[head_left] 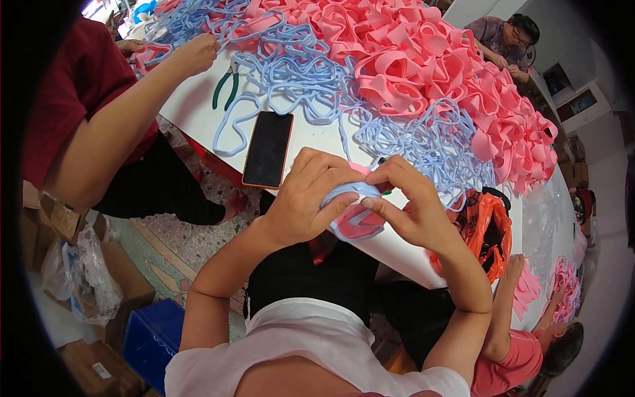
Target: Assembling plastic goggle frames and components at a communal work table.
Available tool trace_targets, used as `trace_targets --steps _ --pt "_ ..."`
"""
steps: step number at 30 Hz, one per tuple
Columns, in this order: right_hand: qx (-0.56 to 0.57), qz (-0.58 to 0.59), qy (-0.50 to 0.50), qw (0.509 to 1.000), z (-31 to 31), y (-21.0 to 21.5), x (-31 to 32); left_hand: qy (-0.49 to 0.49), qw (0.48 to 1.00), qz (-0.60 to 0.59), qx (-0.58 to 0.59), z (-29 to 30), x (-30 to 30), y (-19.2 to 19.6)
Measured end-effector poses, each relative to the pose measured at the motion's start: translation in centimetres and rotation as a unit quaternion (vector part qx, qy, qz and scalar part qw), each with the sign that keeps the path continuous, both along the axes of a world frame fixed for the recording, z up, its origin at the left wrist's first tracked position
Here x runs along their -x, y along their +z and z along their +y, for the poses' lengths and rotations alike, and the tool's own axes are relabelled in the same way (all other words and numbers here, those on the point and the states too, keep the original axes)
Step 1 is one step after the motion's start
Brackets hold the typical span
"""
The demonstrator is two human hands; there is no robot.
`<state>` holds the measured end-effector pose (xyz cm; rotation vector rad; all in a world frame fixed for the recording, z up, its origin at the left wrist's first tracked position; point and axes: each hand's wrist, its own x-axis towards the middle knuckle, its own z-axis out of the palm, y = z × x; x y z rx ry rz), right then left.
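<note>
My left hand (311,195) and my right hand (407,198) meet at the near edge of a white table (397,248). Together they grip a small piece made of a pale blue foam strip (354,192) over a pink foam part (357,223). The thumbs and fingertips of both hands pinch the blue strip from either side. A black phone in an orange case (268,149) lies on the table just left of my left hand. Loose blue foam loops (423,142) lie directly behind my hands.
A big heap of pink foam pieces (423,63) covers the table's far side. Green-handled pliers (225,89) lie near a red-sleeved person's hand (195,53) at left. An orange plastic bag (489,228) hangs at right. Cardboard boxes and a blue crate (152,337) stand on the floor.
</note>
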<state>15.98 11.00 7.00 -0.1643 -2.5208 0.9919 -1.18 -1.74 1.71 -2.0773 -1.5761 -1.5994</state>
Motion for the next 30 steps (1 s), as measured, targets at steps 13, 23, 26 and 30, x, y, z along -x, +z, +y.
trace_targets --steps 13,23,26,30 --pt "-0.125 0.08 0.014 0.989 -0.7 -1.3 0.5 0.038 0.999 -0.004 -0.033 -0.4 -1.0 -0.1" --pt "-0.199 0.093 -0.026 0.975 -1.8 -0.7 0.2 0.005 0.999 0.004 -0.046 -0.7 -1.1 0.5" --pt "-0.167 0.118 -0.007 0.979 -1.2 -1.5 0.7 0.008 0.998 0.012 -0.055 -0.4 -1.5 0.0" --pt "-0.12 0.136 0.014 0.983 -0.6 -3.3 1.8 0.072 0.996 0.017 -0.052 -0.3 -1.1 -1.1"
